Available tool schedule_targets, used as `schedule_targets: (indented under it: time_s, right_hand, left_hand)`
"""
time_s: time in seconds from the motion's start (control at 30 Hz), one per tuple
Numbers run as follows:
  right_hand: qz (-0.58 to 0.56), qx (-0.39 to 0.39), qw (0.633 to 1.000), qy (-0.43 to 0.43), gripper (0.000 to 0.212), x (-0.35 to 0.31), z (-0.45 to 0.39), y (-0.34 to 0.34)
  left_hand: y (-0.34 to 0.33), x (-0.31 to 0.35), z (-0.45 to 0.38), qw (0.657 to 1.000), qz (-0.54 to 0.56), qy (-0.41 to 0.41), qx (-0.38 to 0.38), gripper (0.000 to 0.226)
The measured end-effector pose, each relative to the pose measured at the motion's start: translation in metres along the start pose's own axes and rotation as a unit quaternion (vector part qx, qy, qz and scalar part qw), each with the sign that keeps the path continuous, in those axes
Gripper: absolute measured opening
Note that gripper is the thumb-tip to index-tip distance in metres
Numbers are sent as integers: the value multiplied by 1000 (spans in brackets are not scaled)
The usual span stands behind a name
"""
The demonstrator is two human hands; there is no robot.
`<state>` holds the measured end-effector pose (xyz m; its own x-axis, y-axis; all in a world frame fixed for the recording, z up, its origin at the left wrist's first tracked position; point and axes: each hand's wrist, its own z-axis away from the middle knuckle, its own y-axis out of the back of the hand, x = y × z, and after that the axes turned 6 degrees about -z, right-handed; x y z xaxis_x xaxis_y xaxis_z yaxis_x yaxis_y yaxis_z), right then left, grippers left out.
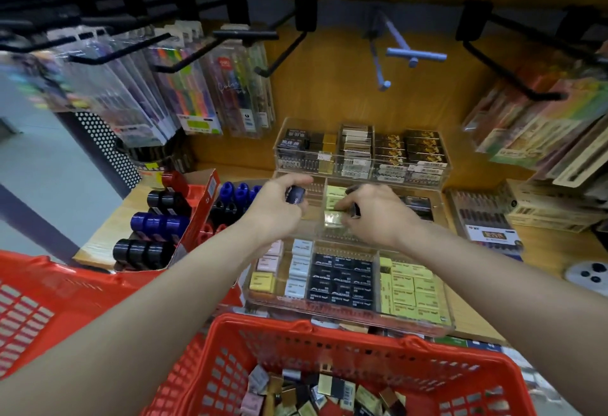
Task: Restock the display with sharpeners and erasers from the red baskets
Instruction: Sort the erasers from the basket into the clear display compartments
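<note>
Erasers (342,276) filled the front clear tray (450,323) in neat rows: pink and white at its left, black in the middle, yellow at its right. More lay loose in the red basket (329,336) nearest the person. Both hands were up over the middle tier of the tray, which looked only part filled, so that was probably the tier being stocked. The left hand (274,208) held a small dark blue piece, an eraser or a sharpener, I could not tell which, with fingers curled round it above the left compartment. It seemed held ready for its slot. The right hand (375,215) pinched a small dark item at its fingertips while pressing down beside the pale yellow erasers (334,205) in the next compartment, likely squaring them up.

A back tier (362,152) of dark and gold boxes stood behind, well stocked. To the left, a red cardboard box (197,215) held black, blue and red sharpeners (154,223) in rows, standing just beside the tray. A second red basket (49,300) sat at the far left. Pen packs hung from black hooks (243,34) overhead, and boxed pens (487,221) lay to the right on the wooden table (543,251). The near basket's rim crowded the tray's front edge, and the hooks hung low over the back tier, so reaching in there would likely be tight.
</note>
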<state>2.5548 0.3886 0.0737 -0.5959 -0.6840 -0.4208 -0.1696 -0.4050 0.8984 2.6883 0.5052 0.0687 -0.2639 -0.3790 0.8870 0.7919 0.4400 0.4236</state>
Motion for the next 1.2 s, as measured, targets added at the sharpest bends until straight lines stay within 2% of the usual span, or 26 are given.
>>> schedule_targets:
  time_s: [0.07, 0.13, 0.2, 0.27, 0.33, 0.4, 0.43, 0.53, 0.63, 0.73, 0.77, 0.8, 0.87, 0.9, 0.93, 1.0, 1.1, 1.2]
  right_hand:
    - [-3, 25, 1000, 6, 30, 5, 7, 0]
    - [-18, 56, 998, 13, 29, 10, 13, -1]
    - [-60, 84, 995, 5, 32, 14, 21, 0]
    - [-158, 101, 982, -9, 40, 18, 31, 5]
    - [-297, 91, 950, -26, 60, 25, 44, 13]
    - [-453, 57, 887, -74, 66, 31, 57, 19]
    - [-501, 35, 860, -93, 57, 35, 62, 22]
    - [-544, -22, 833, -97, 25, 40, 70, 29]
    - [-631, -46, 768, -99, 19, 41, 77, 36]
    - [-659, -83, 742, -93, 24, 39, 84, 40]
    - [-665, -90, 736, -91, 25, 37, 87, 42]
    - [-671, -94, 729, -94, 25, 36, 90, 45]
    - [-681, -110, 717, -96, 21, 31, 99, 52]
    - [-680, -119, 717, -98, 20, 28, 104, 56]
    - [-674, -126, 721, -100, 20, 23, 110, 60]
    - [-667, -138, 724, -108, 24, 12, 122, 65]
    - [-662, -154, 726, -101, 25, -9, 148, 77]
    - [-666, -170, 720, -90, 25, -24, 177, 89]
  left_hand:
    - [-3, 0, 3, 998, -49, -28, 0, 47]
    - [-7, 0, 6, 985, -155, -76, -10, 47]
    - [-11, -2, 10, 958, -258, -124, -25, 43]
    - [-14, -3, 14, 925, -344, -155, -34, 34]
    - [-15, -2, 14, 899, -406, -156, -52, 32]
    - [-16, 0, 13, 882, -443, -150, -64, 33]
    - [-17, 2, 12, 874, -458, -147, -65, 33]
    - [-20, 8, 12, 858, -492, -135, -64, 34]
    - [-24, 11, 11, 851, -508, -120, -59, 34]
    - [-27, 14, 12, 830, -544, -96, -74, 41]
    - [-27, 17, 14, 841, -529, -90, -73, 42]
    - [-26, 22, 19, 871, -480, -86, -64, 42]
    - [-25, 37, 35, 960, -272, -67, -30, 35]
    - [-26, 46, 46, 988, -143, -42, -33, 32]
    - [-24, 58, 60, 998, -43, -22, -50, 33]
    - [-25, 76, 84, 995, 24, -14, -91, 37]
    - [-25, 98, 122, 995, 64, -24, -70, 18]
    - [-22, 106, 156, 998, 43, -7, -45, 21]
